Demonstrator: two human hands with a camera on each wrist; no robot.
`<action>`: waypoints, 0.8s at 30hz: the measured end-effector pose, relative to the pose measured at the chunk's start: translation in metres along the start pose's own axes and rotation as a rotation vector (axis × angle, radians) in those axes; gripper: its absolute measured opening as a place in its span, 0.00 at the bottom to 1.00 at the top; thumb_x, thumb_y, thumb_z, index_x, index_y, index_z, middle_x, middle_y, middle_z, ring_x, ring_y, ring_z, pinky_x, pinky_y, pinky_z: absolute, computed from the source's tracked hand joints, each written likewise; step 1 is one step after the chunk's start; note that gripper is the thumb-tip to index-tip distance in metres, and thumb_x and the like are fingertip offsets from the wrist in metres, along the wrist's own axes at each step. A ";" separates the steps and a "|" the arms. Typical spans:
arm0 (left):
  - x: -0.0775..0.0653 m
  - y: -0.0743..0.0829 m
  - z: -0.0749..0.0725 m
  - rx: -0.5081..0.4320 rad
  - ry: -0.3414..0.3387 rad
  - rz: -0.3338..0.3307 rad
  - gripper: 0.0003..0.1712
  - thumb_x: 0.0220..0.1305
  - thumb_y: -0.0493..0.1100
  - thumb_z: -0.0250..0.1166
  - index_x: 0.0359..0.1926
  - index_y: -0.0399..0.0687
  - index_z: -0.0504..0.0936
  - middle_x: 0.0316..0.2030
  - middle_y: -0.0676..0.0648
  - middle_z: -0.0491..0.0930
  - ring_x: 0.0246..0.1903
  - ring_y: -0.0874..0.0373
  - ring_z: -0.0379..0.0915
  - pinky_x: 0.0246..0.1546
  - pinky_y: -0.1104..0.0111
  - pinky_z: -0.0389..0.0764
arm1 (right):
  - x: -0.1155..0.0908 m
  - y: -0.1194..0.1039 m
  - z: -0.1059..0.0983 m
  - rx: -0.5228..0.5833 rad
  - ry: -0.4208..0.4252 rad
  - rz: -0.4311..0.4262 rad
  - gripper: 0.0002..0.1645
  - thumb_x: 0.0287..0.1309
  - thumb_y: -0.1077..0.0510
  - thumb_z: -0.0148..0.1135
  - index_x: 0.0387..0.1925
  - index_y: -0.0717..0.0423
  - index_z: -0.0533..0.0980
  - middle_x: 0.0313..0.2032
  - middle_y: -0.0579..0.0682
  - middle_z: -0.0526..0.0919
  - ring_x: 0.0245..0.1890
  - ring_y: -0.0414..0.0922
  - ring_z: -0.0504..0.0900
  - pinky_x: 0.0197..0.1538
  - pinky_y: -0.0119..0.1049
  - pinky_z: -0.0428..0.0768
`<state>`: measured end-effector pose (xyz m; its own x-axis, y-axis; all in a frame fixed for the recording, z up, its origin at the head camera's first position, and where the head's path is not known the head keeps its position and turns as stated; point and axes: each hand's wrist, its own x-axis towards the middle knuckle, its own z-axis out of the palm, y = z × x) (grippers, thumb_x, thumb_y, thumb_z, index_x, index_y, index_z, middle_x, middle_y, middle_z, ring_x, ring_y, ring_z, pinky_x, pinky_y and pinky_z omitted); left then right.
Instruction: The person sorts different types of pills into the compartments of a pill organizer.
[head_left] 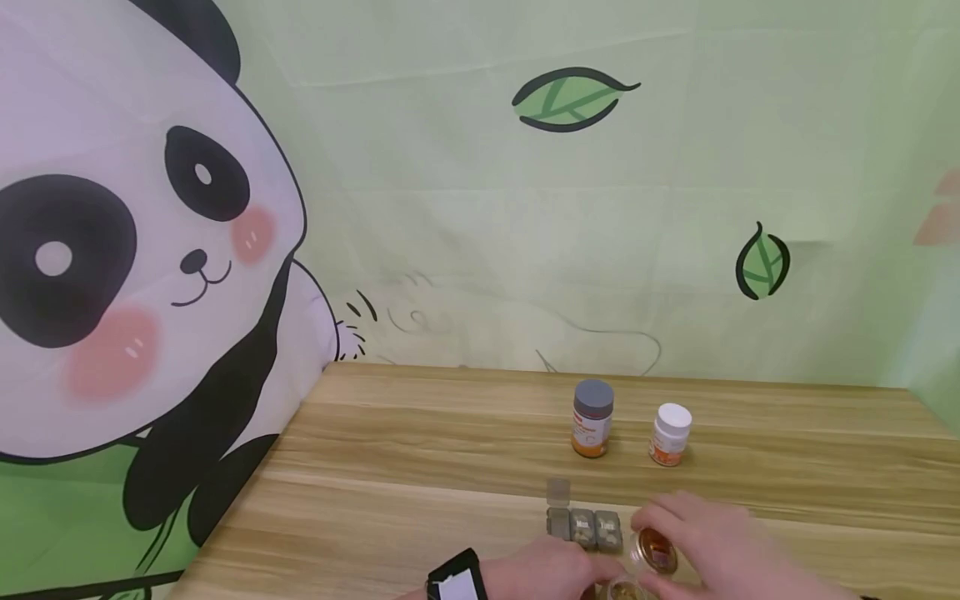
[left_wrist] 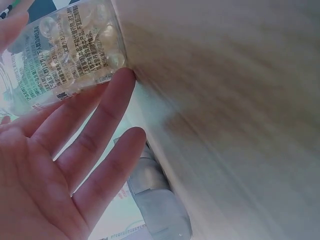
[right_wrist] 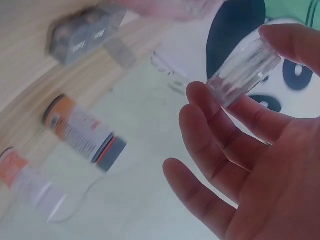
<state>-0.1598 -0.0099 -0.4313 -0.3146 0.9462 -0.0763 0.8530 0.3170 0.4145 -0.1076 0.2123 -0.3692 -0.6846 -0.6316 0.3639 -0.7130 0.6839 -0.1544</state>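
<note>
My left hand [head_left: 551, 571] holds a clear bottle [left_wrist: 75, 50] of yellowish softgel capsules, its thumb and fingers on either side. Printed text covers the bottle's side, and its uncapped mouth shows at the bottom of the head view. Between thumb and fingertips, my right hand [head_left: 720, 537] pinches a clear ribbed cap [right_wrist: 245, 70], apart from the bottle and just above its mouth. The cap looks reddish-brown on its face in the head view. Just beyond the left hand lies a grey pill organizer [head_left: 596, 529] with pieces inside; its leftmost lid [head_left: 558, 492] stands raised.
Farther back on the wooden table [head_left: 420, 442] stand a dark-capped bottle [head_left: 592, 421] with an orange and white label and a smaller white bottle [head_left: 671, 435]. A cloth backdrop [head_left: 450, 208] with a printed panda hangs behind the table's back edge.
</note>
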 end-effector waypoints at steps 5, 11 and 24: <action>0.000 -0.001 0.000 0.006 0.009 0.007 0.19 0.65 0.49 0.64 0.55 0.54 0.78 0.23 0.65 0.71 0.20 0.78 0.63 0.23 0.84 0.66 | -0.005 0.018 -0.007 0.073 -0.030 0.113 0.19 0.54 0.41 0.70 0.44 0.41 0.75 0.35 0.28 0.71 0.31 0.29 0.70 0.30 0.32 0.73; 0.000 0.001 0.000 0.018 -0.003 -0.010 0.17 0.64 0.50 0.64 0.53 0.55 0.79 0.22 0.65 0.71 0.20 0.78 0.63 0.23 0.84 0.66 | -0.017 0.043 0.002 0.050 -0.052 0.260 0.22 0.51 0.42 0.72 0.44 0.43 0.76 0.37 0.31 0.77 0.34 0.32 0.74 0.34 0.35 0.76; 0.000 0.001 -0.001 0.005 -0.004 -0.014 0.18 0.64 0.48 0.65 0.54 0.55 0.78 0.23 0.65 0.71 0.21 0.78 0.63 0.23 0.84 0.65 | -0.033 0.073 0.037 0.357 -0.282 0.317 0.21 0.46 0.48 0.75 0.39 0.43 0.73 0.36 0.34 0.75 0.36 0.34 0.72 0.36 0.35 0.73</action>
<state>-0.1591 -0.0098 -0.4302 -0.3250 0.9418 -0.0858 0.8507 0.3308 0.4084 -0.1426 0.2690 -0.4266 -0.8530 -0.5219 -0.0039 -0.4388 0.7212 -0.5361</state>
